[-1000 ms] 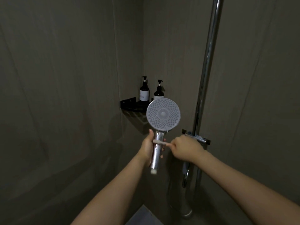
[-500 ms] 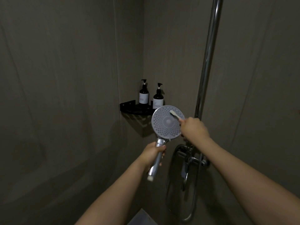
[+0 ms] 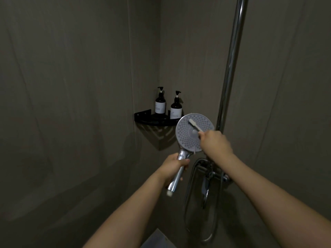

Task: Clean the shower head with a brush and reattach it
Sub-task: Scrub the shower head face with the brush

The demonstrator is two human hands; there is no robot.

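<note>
The shower head (image 3: 188, 136) is a round grey disc with many small nozzles on a chrome handle, detached from the hose, its face turned toward me. My left hand (image 3: 173, 167) grips the chrome handle below the disc. My right hand (image 3: 215, 143) holds a small white brush (image 3: 194, 125), whose bristle end lies on the upper middle of the nozzle face. Part of the disc's right edge is hidden behind my right hand.
A chrome riser pipe (image 3: 231, 65) runs up the right wall. Below my hands sit the mixer valve (image 3: 213, 174) and a looping hose (image 3: 188, 203). A black corner shelf (image 3: 152, 119) carries two dark pump bottles (image 3: 160, 102).
My right hand has carried the brush up from the handle onto the nozzle face. The shower head has shifted right and tilted, and the brush tip now sits nearer the disc's middle.
</note>
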